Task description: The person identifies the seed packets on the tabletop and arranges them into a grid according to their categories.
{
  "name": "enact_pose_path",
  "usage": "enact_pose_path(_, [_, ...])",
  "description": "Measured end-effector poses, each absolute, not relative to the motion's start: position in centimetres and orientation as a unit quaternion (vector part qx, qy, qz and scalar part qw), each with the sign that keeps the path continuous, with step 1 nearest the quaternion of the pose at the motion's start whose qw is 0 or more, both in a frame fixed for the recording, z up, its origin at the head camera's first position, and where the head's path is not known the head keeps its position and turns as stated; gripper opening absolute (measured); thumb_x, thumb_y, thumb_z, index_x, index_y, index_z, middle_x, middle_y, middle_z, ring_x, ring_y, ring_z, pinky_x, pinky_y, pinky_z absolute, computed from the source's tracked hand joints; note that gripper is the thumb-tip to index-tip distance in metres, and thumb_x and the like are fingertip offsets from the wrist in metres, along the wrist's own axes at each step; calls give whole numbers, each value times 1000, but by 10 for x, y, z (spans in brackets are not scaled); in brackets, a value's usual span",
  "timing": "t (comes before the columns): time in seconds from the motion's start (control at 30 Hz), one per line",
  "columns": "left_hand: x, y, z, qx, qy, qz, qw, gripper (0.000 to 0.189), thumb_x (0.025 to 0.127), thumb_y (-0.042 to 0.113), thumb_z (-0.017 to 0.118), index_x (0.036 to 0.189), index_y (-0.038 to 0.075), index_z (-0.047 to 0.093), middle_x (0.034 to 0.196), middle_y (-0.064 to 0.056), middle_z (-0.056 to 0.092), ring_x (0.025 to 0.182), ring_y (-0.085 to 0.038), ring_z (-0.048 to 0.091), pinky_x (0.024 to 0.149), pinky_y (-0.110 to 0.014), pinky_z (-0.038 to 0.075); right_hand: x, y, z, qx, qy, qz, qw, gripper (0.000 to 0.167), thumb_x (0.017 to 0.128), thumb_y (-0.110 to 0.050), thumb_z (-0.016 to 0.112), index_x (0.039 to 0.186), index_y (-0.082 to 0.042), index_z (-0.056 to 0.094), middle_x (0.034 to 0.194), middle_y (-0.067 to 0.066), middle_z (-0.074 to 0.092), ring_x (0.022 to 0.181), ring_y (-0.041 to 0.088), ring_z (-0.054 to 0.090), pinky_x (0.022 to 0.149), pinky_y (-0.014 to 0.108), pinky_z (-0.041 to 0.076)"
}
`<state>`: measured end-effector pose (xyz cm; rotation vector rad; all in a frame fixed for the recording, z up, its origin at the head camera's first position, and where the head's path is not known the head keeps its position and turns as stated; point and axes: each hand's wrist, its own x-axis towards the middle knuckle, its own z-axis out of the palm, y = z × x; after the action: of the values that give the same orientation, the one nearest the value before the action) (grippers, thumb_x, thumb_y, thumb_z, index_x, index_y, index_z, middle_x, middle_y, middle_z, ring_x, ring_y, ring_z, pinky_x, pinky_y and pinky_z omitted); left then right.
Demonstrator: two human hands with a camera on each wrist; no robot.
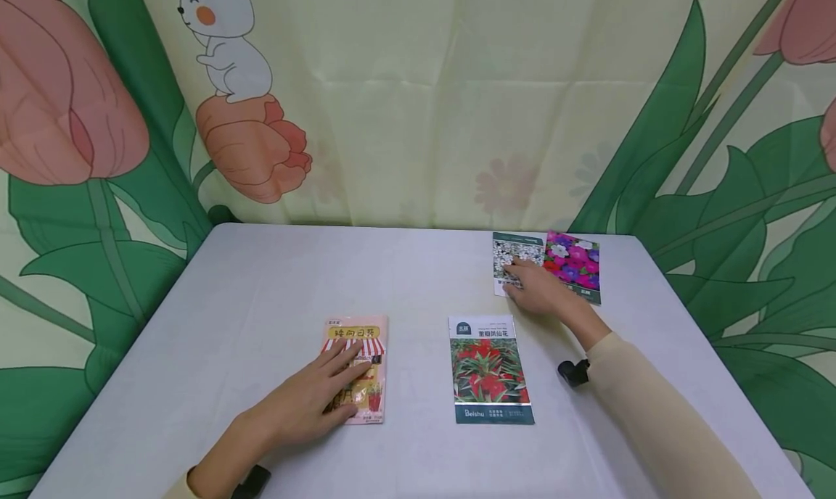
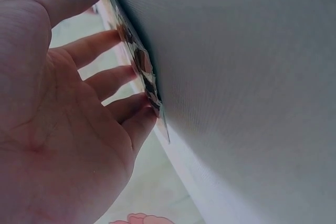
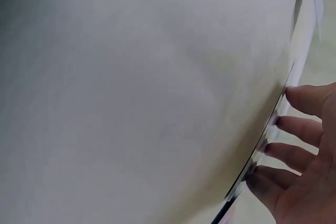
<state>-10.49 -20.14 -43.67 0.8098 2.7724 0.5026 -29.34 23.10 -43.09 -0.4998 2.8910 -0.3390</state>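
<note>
On the left, a pink seed packet (image 1: 375, 376) with a striped awning design lies flat on the table. My left hand (image 1: 313, 394) rests on it, fingers spread and fairly straight. The left wrist view shows the fingertips touching the face of this packet (image 2: 139, 56). At the back right, my right hand (image 1: 538, 289) has its fingertips on a seed packet with white flowers (image 1: 517, 245), covering part of it. Beside that lies a packet with purple and pink flowers (image 1: 578, 260), its lower left hidden by the hand. In the right wrist view, the fingers (image 3: 294, 156) press down, loosely extended.
A packet with red flowers and a dark green base (image 1: 490, 372) lies at the front, right of the pink packet. A white cloth covers the table (image 1: 261, 289). Behind it hangs a curtain (image 1: 405, 122) printed with tulips and a rabbit.
</note>
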Motion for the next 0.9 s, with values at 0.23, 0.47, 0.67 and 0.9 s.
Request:
enact_pose_path(0.23, [-104,-201,-437,275,941,170,100,62,104,43,63,160,20,48,174,-11,35,163,-42,28,125,-61,38,-292,219,-430,-176,974,-106,93,57,108,-28,56,156,0,49,167,31,36,157,55,29,129,66,28])
enact_pose_path(0.47, [-104,-200,-436,275,942,164,96,63,104,43,65,160,20,48,173,-12,36,162,-43,30,124,-62,39,-293,203,-425,-189,972,-97,106,57,108,-29,58,155,0,50,166,31,38,155,53,35,129,64,30])
enact_pose_path(0.67, [-103,-201,-436,275,942,166,92,63,104,43,65,160,21,48,174,-11,35,162,-42,29,124,-61,39,-295,187,-421,-202,970,-76,115,57,108,-29,58,156,-1,50,166,31,39,154,50,39,128,62,32])
enact_pose_path(0.9, [-103,-202,-438,277,941,169,94,63,105,43,63,161,20,47,174,-11,35,163,-42,28,125,-62,38,-294,171,-421,-209,969,-69,113,57,108,-30,58,155,0,51,165,29,42,154,48,41,128,60,33])
